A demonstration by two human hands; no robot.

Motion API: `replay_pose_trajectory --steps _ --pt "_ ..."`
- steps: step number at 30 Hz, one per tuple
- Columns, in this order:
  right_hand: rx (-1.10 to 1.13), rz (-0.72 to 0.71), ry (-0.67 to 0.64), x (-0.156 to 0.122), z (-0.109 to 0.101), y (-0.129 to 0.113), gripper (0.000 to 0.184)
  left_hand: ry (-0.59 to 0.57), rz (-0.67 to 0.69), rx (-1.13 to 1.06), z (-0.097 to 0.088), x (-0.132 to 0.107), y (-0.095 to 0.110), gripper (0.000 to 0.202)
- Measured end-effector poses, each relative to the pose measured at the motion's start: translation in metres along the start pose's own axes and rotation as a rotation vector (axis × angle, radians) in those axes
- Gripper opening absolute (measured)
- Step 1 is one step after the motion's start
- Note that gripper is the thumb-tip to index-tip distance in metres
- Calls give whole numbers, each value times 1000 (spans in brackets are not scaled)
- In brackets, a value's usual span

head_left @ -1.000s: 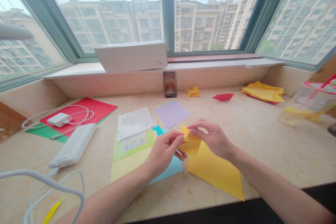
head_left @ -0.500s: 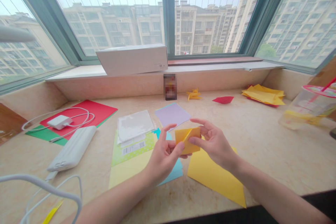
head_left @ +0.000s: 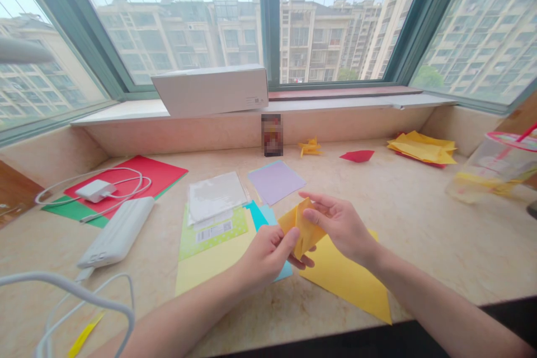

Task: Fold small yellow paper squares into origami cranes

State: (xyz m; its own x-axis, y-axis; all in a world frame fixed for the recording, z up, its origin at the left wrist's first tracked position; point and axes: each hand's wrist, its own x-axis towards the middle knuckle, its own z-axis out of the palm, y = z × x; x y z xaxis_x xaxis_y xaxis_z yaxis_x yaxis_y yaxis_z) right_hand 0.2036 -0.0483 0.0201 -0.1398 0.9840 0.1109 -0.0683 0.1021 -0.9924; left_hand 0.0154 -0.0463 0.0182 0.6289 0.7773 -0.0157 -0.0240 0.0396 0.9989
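Observation:
A small folded piece of yellow paper (head_left: 302,229) is held up over the counter between both hands, with a raised crease or flap along its middle. My left hand (head_left: 268,249) is closed on its left side, the thumb pressing the front. On the upper right edge, my right hand (head_left: 335,221) pinches it between thumb and fingers. A larger yellow sheet (head_left: 348,282) lies on the counter beneath my right forearm. Cyan paper (head_left: 260,215) shows partly behind my left hand. A lilac square sheet (head_left: 277,182) lies just beyond the hands.
Left: a white power bank (head_left: 117,232), a white charger (head_left: 95,191) with cable, red and green sheets (head_left: 138,173). A plastic packet (head_left: 216,196) lies nearby. Behind: a folded yellow paper shape (head_left: 310,147), a red paper piece (head_left: 356,155). Right: stacked yellow paper (head_left: 422,148), a clear cup (head_left: 482,173).
The yellow folded paper has turned and tilted in my hands, its middle flap now standing more upright. My left index finger, raised before, has curled down onto the paper.

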Motion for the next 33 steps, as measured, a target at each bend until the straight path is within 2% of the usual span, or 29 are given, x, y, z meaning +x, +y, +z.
replay_pose_trajectory --steps 4,6,8,12,18,22,27,33 --pt "-109 -174 45 -1 3 3 48 104 -11 -81 2 2 1 55" --pt "-181 -241 49 -2 6 3 42 162 1 -111 3 4 1 55" --pt "-241 -243 42 -3 8 2 34 187 9 -108 3 4 0 57" --pt "-247 -170 38 -4 8 2 28 130 18 -10 4 1 0 65" --pt "-91 -97 -54 -4 4 -1 23 -40 9 48 1 -4 5 61" --pt "-154 -142 -16 -4 4 -4 14 -19 4 -26 1 -1 0 54" --pt "-234 -172 -10 -7 6 -5 15 -3 -4 -95 4 2 -8 46" --pt "-419 -295 130 -4 4 -7 11 66 17 -79 4 3 -9 40"
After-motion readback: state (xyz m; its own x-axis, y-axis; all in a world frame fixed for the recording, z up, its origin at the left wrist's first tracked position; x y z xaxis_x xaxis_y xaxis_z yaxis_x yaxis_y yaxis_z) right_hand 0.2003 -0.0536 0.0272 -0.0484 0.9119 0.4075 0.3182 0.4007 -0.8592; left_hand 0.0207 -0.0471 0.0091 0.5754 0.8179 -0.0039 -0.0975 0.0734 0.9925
